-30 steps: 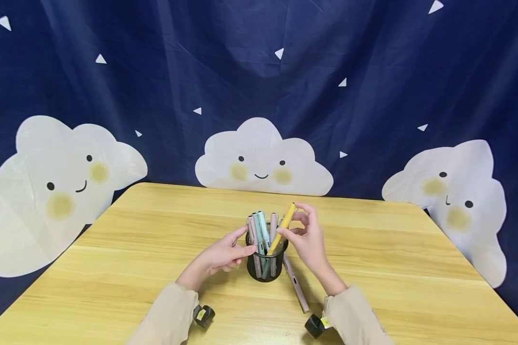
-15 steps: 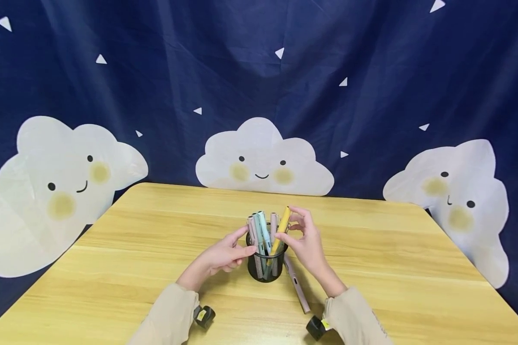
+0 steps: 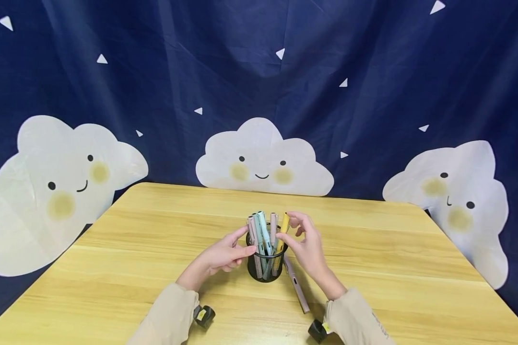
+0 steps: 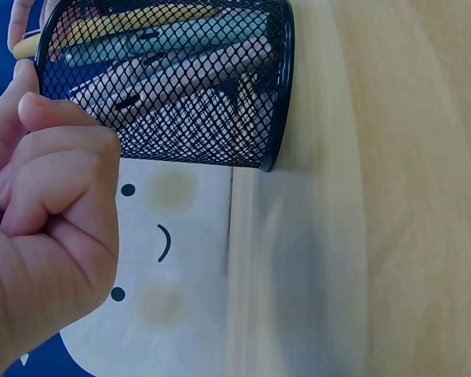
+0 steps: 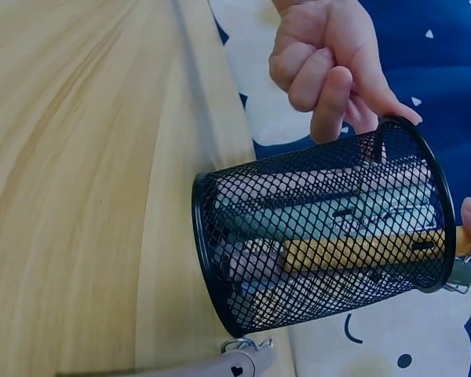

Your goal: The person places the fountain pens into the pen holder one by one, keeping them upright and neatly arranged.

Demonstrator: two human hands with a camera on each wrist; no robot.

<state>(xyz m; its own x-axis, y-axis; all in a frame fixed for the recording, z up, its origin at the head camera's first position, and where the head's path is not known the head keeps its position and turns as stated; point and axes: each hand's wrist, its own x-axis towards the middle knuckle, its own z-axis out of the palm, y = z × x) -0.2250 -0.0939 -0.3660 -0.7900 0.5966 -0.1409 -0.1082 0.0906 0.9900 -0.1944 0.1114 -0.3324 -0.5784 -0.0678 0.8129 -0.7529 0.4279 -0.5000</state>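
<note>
A black mesh pen holder (image 3: 264,270) stands upright on the table, with several pink and green-blue pens (image 3: 261,230) leaning inside. My left hand (image 3: 222,253) holds its left side at the rim, the thumb in front and the index finger farther back. In the left wrist view, the other fingers of this hand (image 4: 59,184) curl into the palm. At the right of the holder, my right hand (image 3: 308,244) pinches the top of a yellow pen (image 3: 285,223) between thumb and fingertips. Through the mesh in the right wrist view, most of the yellow pen (image 5: 361,250) shows inside.
A pinkish pen (image 3: 297,288) lies on the wooden table (image 3: 155,225) just right of the holder, pointing toward the front. Behind the table hangs a dark blue curtain (image 3: 168,86) printed with clouds and white triangles. Black wrist cameras (image 3: 205,316) sit below both sleeves.
The yellow pen has gone lower into the holder and become more upright, my right hand moving down with it. My left hand has stayed at the rim.
</note>
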